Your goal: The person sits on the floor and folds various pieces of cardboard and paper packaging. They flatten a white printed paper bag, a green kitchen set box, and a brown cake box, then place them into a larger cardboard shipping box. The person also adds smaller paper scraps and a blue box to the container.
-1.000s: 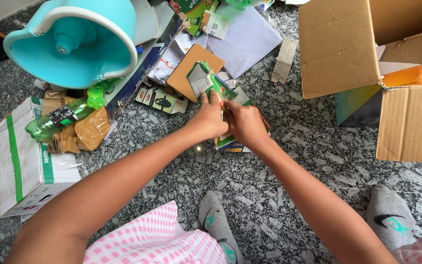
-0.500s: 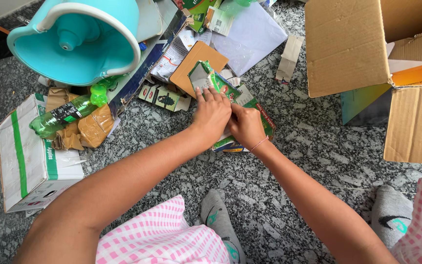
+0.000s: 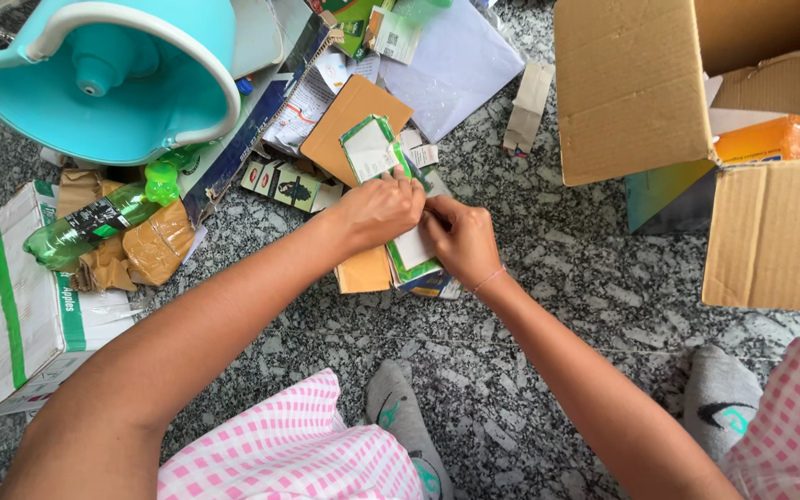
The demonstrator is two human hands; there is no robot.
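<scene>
Together, both hands press flattened cartons beside an open cardboard box.

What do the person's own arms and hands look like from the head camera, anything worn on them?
Both arms are bare from the shoulder down: no sleeves, gloves or watch. The left hand wears nothing that shows. The right hand has a thin pinkish thread bracelet around its wrist. No rings are visible on the fingers. Pink-and-white checked clothing shows below the arms.

Floor: speckled grey granite, polished, with thin seams.
Light: soft daylight, small glints at left.
</scene>
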